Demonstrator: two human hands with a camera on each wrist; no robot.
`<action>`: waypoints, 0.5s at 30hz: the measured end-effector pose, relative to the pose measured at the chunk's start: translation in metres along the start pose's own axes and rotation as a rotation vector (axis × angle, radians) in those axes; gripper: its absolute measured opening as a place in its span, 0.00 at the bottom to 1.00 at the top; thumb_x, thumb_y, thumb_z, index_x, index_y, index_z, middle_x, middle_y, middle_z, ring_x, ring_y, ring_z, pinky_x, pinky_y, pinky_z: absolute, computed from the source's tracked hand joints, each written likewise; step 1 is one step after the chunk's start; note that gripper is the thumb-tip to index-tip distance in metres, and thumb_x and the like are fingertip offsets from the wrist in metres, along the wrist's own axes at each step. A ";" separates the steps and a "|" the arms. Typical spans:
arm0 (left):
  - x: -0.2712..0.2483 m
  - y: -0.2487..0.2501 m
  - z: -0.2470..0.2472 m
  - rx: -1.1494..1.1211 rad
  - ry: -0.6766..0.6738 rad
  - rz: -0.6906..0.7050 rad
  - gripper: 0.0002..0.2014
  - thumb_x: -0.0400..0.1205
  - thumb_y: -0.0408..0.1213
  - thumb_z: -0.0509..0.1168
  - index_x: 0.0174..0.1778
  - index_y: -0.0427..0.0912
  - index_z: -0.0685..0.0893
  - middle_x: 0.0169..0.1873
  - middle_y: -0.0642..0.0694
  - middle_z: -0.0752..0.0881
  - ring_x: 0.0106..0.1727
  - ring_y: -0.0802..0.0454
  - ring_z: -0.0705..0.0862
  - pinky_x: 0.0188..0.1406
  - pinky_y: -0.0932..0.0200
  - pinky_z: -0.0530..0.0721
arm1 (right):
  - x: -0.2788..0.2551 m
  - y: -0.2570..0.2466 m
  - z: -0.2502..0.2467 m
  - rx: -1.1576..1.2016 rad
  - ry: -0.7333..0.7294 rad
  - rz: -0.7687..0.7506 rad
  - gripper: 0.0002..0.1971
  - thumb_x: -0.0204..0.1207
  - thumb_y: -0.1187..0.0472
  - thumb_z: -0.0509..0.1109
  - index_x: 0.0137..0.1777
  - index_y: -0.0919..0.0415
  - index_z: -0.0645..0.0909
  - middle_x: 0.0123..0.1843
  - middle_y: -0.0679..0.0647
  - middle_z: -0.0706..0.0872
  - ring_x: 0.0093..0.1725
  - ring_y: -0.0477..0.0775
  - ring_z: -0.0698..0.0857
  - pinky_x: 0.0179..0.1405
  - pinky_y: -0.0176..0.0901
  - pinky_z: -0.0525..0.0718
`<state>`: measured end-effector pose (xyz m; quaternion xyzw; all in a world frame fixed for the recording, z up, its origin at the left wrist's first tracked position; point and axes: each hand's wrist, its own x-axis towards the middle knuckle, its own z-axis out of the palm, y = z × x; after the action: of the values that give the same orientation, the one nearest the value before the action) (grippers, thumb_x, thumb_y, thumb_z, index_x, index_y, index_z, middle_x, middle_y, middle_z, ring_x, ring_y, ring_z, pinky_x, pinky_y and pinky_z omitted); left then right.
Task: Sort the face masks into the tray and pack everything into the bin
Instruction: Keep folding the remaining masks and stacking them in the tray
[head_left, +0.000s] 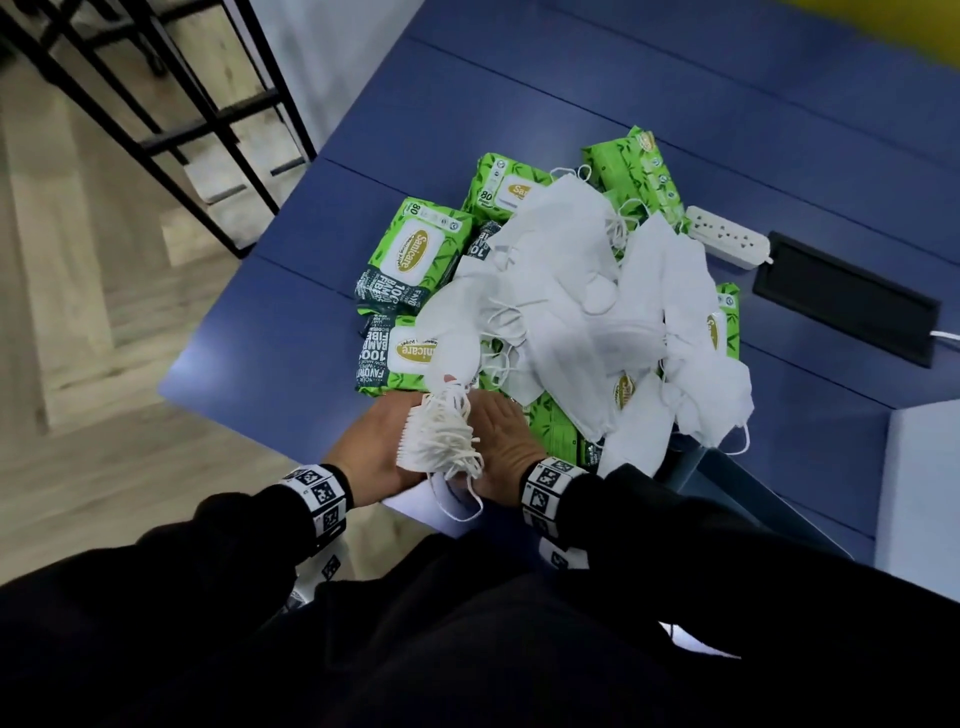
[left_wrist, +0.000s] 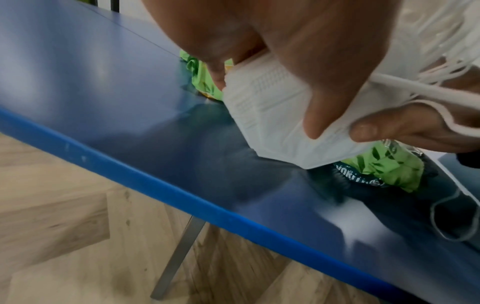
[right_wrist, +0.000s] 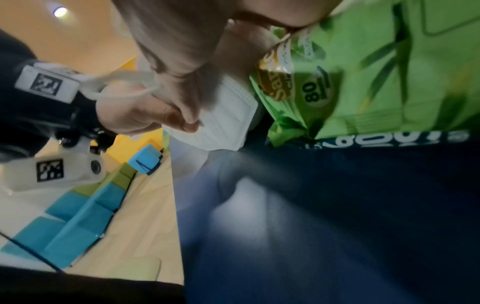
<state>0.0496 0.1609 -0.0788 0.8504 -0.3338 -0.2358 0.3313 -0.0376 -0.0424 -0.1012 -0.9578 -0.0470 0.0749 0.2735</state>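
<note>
Landmark: loose pile of masks (head_left: 587, 306) mid tabletop (head_left: 291, 358). Left of pile: green wipe packs (head_left: 415, 254), flat, partly under it; at its near edge, left hand (head_left: 374, 457) and right hand (head_left: 498, 447) press a stack of masks (head_left: 441, 441) between them, ear loops bunched on top; left grip closed on stack, thumb and fingers pinching its edge (left_wrist: 285, 115); right grip closed on the same stack; right of pile: white power strip (head_left: 727, 236), apart from it.
</note>
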 end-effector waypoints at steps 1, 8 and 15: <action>0.000 0.002 0.001 -0.013 0.014 0.004 0.36 0.72 0.54 0.81 0.73 0.54 0.72 0.62 0.46 0.81 0.62 0.49 0.79 0.60 0.51 0.81 | 0.002 0.000 0.001 0.003 -0.013 0.000 0.51 0.62 0.40 0.76 0.83 0.64 0.64 0.73 0.60 0.74 0.70 0.63 0.72 0.72 0.60 0.74; 0.004 -0.008 0.002 0.055 -0.059 -0.053 0.44 0.67 0.60 0.82 0.75 0.47 0.72 0.63 0.47 0.79 0.63 0.46 0.80 0.63 0.47 0.82 | 0.009 -0.004 -0.001 0.007 -0.086 0.056 0.50 0.67 0.40 0.74 0.87 0.60 0.61 0.82 0.57 0.71 0.81 0.59 0.69 0.79 0.57 0.67; 0.009 0.001 -0.006 0.018 -0.095 -0.101 0.37 0.71 0.62 0.76 0.71 0.48 0.72 0.60 0.48 0.83 0.59 0.44 0.85 0.52 0.55 0.80 | 0.013 -0.011 -0.019 0.118 -0.211 0.181 0.40 0.74 0.51 0.72 0.86 0.57 0.63 0.76 0.62 0.79 0.72 0.66 0.81 0.69 0.57 0.81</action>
<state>0.0586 0.1562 -0.0756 0.8569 -0.3080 -0.2893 0.2953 -0.0220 -0.0411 -0.0804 -0.9272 0.0154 0.2020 0.3152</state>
